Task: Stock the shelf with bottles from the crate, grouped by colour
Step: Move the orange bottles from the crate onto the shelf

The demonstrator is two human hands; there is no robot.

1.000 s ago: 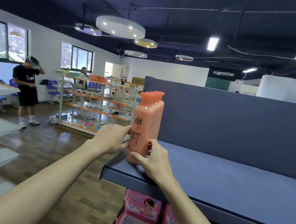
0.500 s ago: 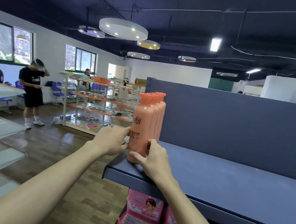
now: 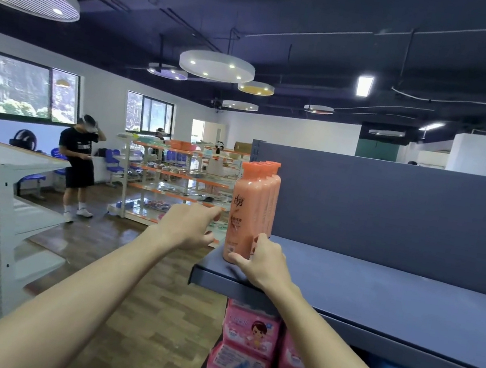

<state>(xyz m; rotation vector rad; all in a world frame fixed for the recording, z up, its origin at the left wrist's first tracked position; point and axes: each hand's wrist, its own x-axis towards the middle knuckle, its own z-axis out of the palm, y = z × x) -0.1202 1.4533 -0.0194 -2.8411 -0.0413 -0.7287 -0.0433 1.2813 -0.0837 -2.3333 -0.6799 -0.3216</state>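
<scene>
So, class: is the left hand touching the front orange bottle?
No, the left hand hovers beside the front orange bottle, with a gap between them.

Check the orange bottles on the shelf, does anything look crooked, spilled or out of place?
Nothing stands out. The orange bottles stand upright in one straight row at the blue shelf's left end; the right hand touches the front one.

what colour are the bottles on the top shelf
Orange-pink bottles with orange caps, seen in the head view.
</scene>
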